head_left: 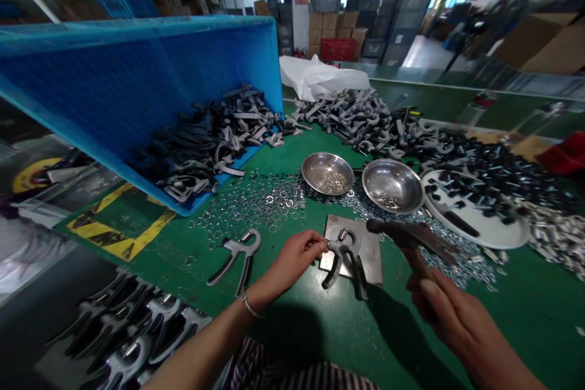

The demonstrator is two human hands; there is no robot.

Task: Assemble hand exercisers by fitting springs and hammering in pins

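My left hand (297, 256) pinches the left edge of a grey hand-grip tool (343, 256) that lies on a small steel plate (371, 242) on the green table. My right hand (450, 311) is wrapped round the wooden handle of a hammer (411, 236), whose dark head hovers just above the right side of the plate. A second grey hand-grip tool (237, 255) lies on the table to the left of my left hand.
Two steel bowls (328, 172) (393, 186) hold small metal parts behind the plate, amid scattered washers (256, 204). A tilted blue crate (137, 91) spills grey handle pieces at left. A white plate (484, 225) with black parts sits right. Finished tools (137, 329) pile at lower left.
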